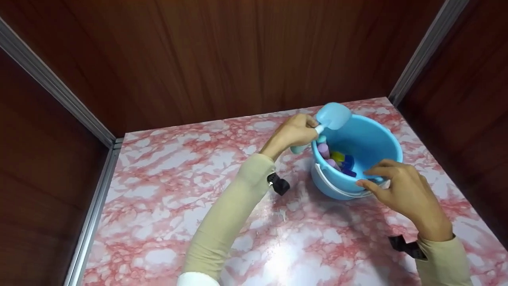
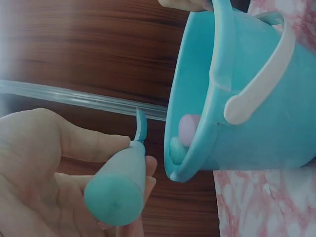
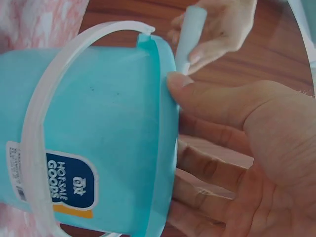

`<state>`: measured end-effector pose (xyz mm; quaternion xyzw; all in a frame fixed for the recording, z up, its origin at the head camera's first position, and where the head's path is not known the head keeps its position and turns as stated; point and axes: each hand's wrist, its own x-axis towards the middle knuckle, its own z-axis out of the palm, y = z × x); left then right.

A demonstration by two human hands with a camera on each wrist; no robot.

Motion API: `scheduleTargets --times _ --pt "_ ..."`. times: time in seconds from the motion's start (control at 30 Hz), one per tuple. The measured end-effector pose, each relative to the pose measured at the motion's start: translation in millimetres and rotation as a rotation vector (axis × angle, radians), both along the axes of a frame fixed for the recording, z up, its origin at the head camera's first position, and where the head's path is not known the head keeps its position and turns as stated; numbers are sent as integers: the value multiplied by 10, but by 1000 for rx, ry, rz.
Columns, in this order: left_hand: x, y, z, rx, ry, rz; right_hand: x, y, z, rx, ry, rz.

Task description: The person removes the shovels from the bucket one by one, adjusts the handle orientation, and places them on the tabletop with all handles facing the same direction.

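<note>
My left hand [image 1: 295, 131] pinches the handle of a toy shovel [image 1: 334, 116] at the bucket's left rim, thumb on one side and fingers on the other. Its light blue blade points up and away, over the far left of the opening. The left wrist view shows the handle's rounded teal end [image 2: 116, 200] towards the camera. On the near right rim of the light blue bucket [image 1: 373, 139], my right hand [image 1: 408, 190] grips with the thumb outside and the fingers inside. Down in the bucket lie purple pieces [image 1: 324, 150], a yellow piece [image 1: 337, 156] and dark blue pieces [image 1: 349, 162].
A white bail handle [image 1: 333, 183] hangs down the bucket's near side, beside a printed label [image 3: 74, 182]. The bucket stands on a red-and-white marbled tabletop [image 1: 158, 198]. Dark wooden panels [image 1: 218, 59] with metal corner strips enclose the back and sides.
</note>
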<state>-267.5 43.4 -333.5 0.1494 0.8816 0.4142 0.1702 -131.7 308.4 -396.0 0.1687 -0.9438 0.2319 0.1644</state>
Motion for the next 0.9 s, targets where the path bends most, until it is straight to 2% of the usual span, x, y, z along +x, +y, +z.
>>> scheduleTargets --times 0.17,0.37,0.5,0.67,0.8,0.9 --pt "38 -124 -127 100 45 92 -35 93 -32 -46 -53 -60" --pt "57 -280 -310 96 59 169 -103 221 -44 -83 -187 -151" --pt "49 -372 -434 111 21 186 -141 272 -50 -129 -232 -184" --pt "42 -477 -624 220 -92 199 -174 310 -91 -151 -258 -196" --pt "51 -535 -840 258 -152 230 -178 350 -131 -117 -272 -187" --pt "88 -553 -1015 251 -150 260 -170 374 -153 -100 -292 -190"
